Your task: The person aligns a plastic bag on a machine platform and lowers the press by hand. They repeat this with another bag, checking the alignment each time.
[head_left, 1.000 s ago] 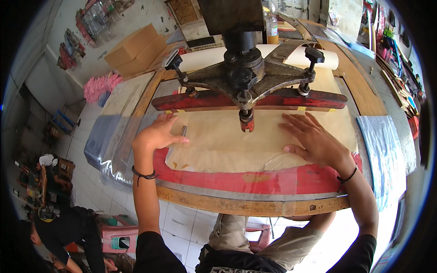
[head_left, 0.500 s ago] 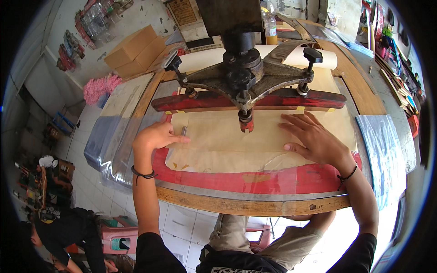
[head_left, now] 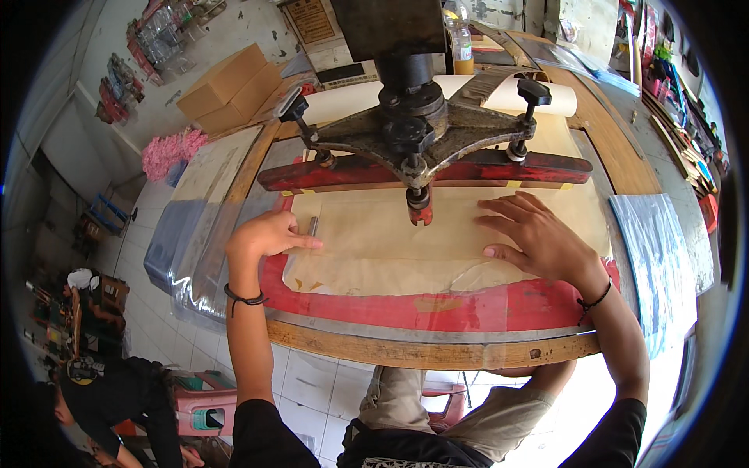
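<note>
My left hand [head_left: 271, 235] rests at the left edge of a beige sheet [head_left: 374, 222]. Its thumb stretches out over the sheet, while the other fingers are bent and partly hidden; nothing shows in its grip. A small metal strip [head_left: 314, 226] lies just beyond the thumb. On the right part of the sheet, my right hand [head_left: 534, 238] lies with fingers spread. Clear plastic appears to cover the work area. Beneath the beige sheet, a red layer [head_left: 468, 313] shows along the near side. A press head with a long red bar [head_left: 468, 173] hangs just beyond both hands.
A wooden table edge [head_left: 437, 357] runs in front of me. Blue-tinted plastic sheets [head_left: 651, 257] lie at right, and more plastic [head_left: 179, 238] at left. Behind the press are a pale roll [head_left: 538, 97], a cardboard box [head_left: 230, 87] and a bottle [head_left: 462, 51]. Another person [head_left: 117, 398] bends low at far left.
Both hands stay in nearly the same places on the sheet. The view has shifted very slightly; the press and sheets look unchanged.
</note>
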`<move>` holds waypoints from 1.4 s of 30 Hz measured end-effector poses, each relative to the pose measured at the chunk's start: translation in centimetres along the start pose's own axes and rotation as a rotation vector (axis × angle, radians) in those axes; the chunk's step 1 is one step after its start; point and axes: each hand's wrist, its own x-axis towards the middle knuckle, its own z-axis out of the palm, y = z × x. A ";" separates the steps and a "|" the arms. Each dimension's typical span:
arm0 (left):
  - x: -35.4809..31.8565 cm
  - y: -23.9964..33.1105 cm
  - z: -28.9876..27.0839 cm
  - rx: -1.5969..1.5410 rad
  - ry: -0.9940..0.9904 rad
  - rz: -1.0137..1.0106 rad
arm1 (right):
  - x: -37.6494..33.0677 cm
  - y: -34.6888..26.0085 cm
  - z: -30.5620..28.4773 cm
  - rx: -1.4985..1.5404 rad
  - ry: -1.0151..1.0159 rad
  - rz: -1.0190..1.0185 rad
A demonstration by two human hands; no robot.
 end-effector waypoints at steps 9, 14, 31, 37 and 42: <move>0.5 -0.3 0.2 -0.012 -0.017 0.007 | 0.3 0.4 -0.2 0.060 0.038 -0.027; 0.4 -0.1 0.2 -0.024 -0.003 0.026 | 0.3 0.2 -1.2 0.075 -0.053 0.099; 0.2 1.4 -0.3 -0.014 -0.056 0.010 | 0.3 0.3 -1.1 -0.011 -0.033 0.314; 0.2 -0.4 0.2 -0.054 -0.005 0.037 | 0.9 0.1 -0.3 -0.004 -0.026 0.286; 0.8 -0.1 0.3 0.015 -0.026 0.046 | 0.8 -0.2 -0.7 -0.017 -0.072 0.357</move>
